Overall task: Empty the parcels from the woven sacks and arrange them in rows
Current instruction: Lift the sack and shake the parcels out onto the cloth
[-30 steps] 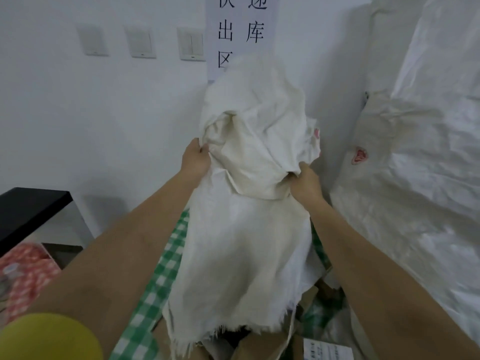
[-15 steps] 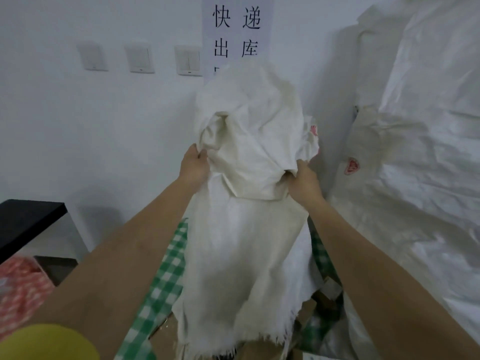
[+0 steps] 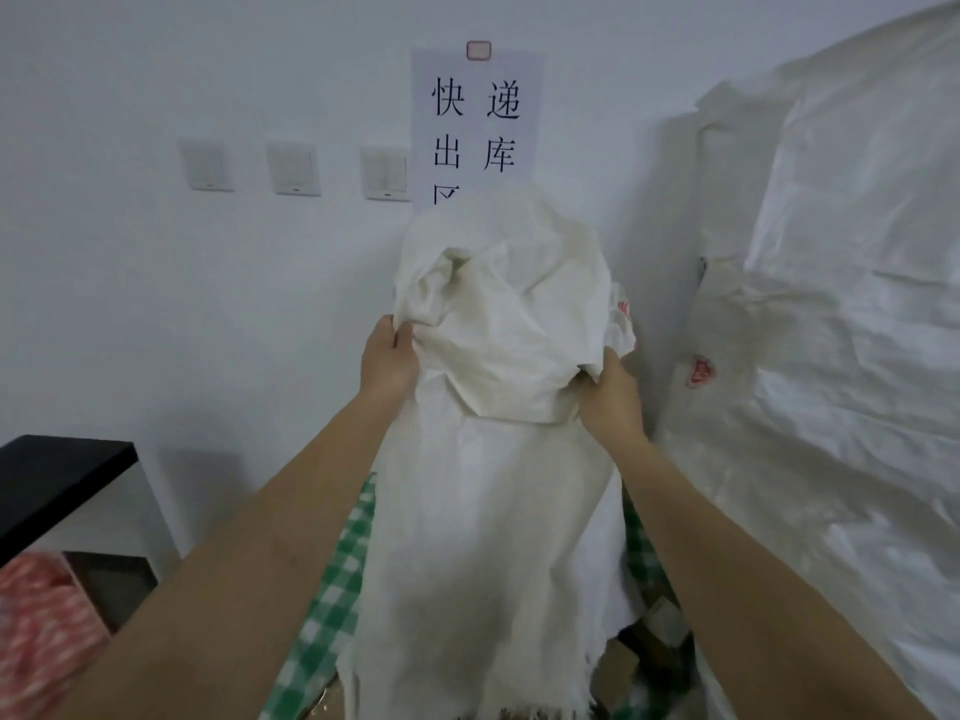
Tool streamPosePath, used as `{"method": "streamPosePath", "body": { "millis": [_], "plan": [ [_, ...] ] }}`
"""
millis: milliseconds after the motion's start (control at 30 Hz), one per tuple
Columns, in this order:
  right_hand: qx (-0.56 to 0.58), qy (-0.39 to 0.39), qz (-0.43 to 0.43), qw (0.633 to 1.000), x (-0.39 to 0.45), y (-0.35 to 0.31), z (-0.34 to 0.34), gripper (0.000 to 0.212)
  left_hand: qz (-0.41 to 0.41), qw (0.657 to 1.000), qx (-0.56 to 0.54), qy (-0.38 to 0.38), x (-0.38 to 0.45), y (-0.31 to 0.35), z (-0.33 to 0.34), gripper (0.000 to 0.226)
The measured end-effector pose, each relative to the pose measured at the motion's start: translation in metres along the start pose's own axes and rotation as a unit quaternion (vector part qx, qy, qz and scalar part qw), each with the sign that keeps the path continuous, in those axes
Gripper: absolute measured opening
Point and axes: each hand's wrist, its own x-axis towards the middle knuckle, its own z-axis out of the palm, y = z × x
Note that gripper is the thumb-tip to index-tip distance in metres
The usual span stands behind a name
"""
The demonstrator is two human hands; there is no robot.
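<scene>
Landmark: the woven sack, held up at frame centre, mouth hanging down.

Nearest the camera: the frayed open edge of the sack hangs at the bottom of the view. Below and just right of that edge, brown cardboard parcels lie in a loose heap (count not readable, partly hidden by the sack). A green-and-white checked cloth shows on either side of the sack's lower half, under the parcels. Left of the sack, at the frame's lower corner, a red-and-white patterned bundle sits blurred.

Mid distance: both forearms reach up along the sack. The left hand grips a fold of the fabric on the sack's left side, fingers curled into the cloth. The right hand pinches a bunched fold on the sack's right side. Hands are apart, one at each flank, both clamped on the fabric near its closed top end, which bulges crumpled above them.

Left of the sack, a black counter edge juts in. Right of the sack, large white sacks stand stacked, one with a red mark.

Farthest: the white wall behind the sack carries a paper sign with black characters, its lower part covered by the sack top, and three wall switches to the sign's left.
</scene>
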Motion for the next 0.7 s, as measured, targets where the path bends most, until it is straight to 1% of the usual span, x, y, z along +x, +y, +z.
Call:
{"method": "streamPosePath", "body": {
  "millis": [67,100,133,167,200,233,333,367,533,600,700],
  "plan": [
    [-0.05,-0.033,0.012,0.998,0.001,0.001,-0.001,0.013,-0.012,1.0,0.025,-0.012,-0.001,0.0,-0.002,0.031],
    [-0.042,-0.023,0.004,0.999,0.002,0.001,-0.001,0.009,-0.006,1.0,0.023,-0.011,0.0,-0.001,-0.003,0.031],
    [-0.011,0.006,-0.016,1.0,0.002,-0.002,-0.003,0.008,0.001,1.0,0.018,-0.006,0.0,0.001,-0.004,0.03],
    [0.028,0.03,-0.032,0.999,0.0,-0.003,-0.004,0.01,0.008,1.0,0.011,-0.001,0.001,0.002,-0.006,0.029],
    [0.049,0.038,-0.035,0.997,-0.002,-0.003,-0.004,0.013,0.01,1.0,0.008,0.004,0.0,0.003,-0.008,0.029],
    [0.046,0.024,-0.028,0.998,-0.002,-0.001,-0.002,0.017,0.008,1.0,0.007,0.009,0.001,0.0,-0.01,0.029],
    [-0.044,-0.092,0.014,0.995,-0.002,0.009,0.002,0.022,-0.026,0.999,0.022,-0.002,-0.002,-0.005,-0.016,0.03],
    [-0.055,-0.123,0.024,0.991,-0.003,0.01,0.001,0.025,-0.032,0.999,0.028,-0.008,-0.002,-0.006,-0.017,0.03],
    [-0.033,-0.244,0.031,0.969,-0.022,0.018,-0.005,0.036,-0.09,0.992,0.08,-0.033,-0.004,-0.015,-0.027,0.036],
    [-0.034,-0.245,0.025,0.969,-0.028,0.022,-0.008,0.033,-0.108,0.99,0.087,-0.034,-0.004,-0.018,-0.031,0.036],
    [0.036,-0.21,0.027,0.977,-0.034,0.029,-0.008,0.027,-0.124,0.988,0.079,-0.044,-0.006,-0.018,-0.033,0.038]
  ]
}}
